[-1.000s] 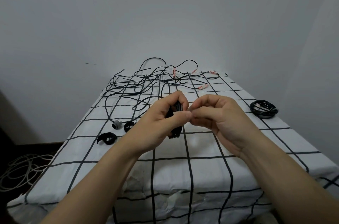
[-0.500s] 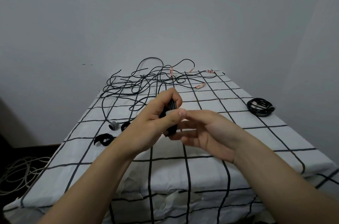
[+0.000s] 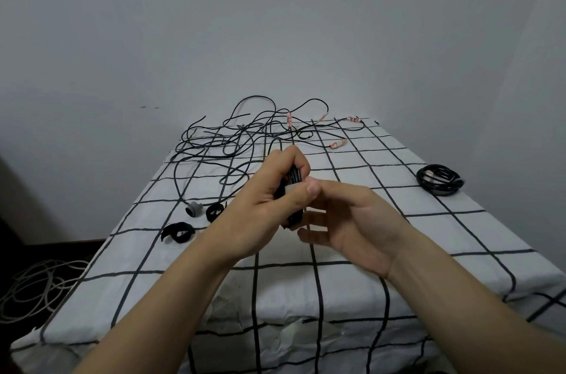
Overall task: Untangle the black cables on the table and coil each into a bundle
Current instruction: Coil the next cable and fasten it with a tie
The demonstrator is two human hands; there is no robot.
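Above the table (image 3: 428, 238), my left hand (image 3: 260, 205) grips the coiled cable bundle (image 3: 294, 178), long axis near upright. My right hand (image 3: 352, 220), fingers relaxed, holding nothing, sits just beside it, perhaps touching its lower end.

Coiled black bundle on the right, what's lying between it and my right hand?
Only bare checked tablecloth lies between the coiled bundle and the right hand, seen in the head view.
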